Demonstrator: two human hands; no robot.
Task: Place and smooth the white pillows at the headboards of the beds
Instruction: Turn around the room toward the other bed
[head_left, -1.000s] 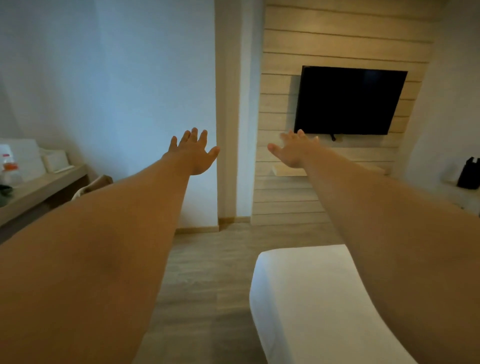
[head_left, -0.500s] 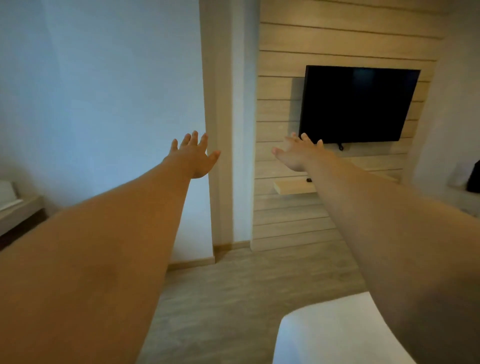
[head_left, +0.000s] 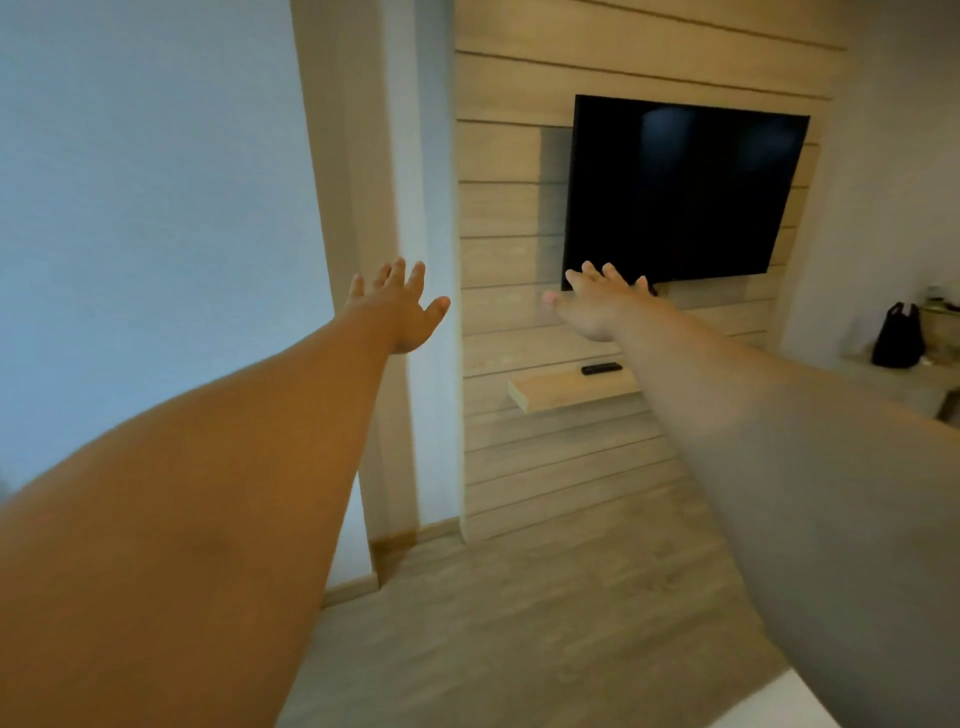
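Both my arms stretch straight out in front of me at chest height. My left hand (head_left: 402, 309) is open, fingers spread, holding nothing. My right hand (head_left: 597, 304) is open too, palm down and empty, in front of the lower left corner of the television. No pillow and no headboard is in view. Only a small white corner of a bed (head_left: 774, 709) shows at the bottom right, below my right forearm.
A black television (head_left: 680, 192) hangs on a wood-slat wall panel (head_left: 509, 156). Below it a small wooden shelf (head_left: 566, 392) carries a black remote (head_left: 601, 368). A black bag (head_left: 897, 338) stands on a counter at the far right. Wood-look floor (head_left: 545, 597) lies ahead.
The view has swung up and to the right: the bed has slid almost out of the bottom edge and the left-side counter is gone. Both hands stay outstretched and open.
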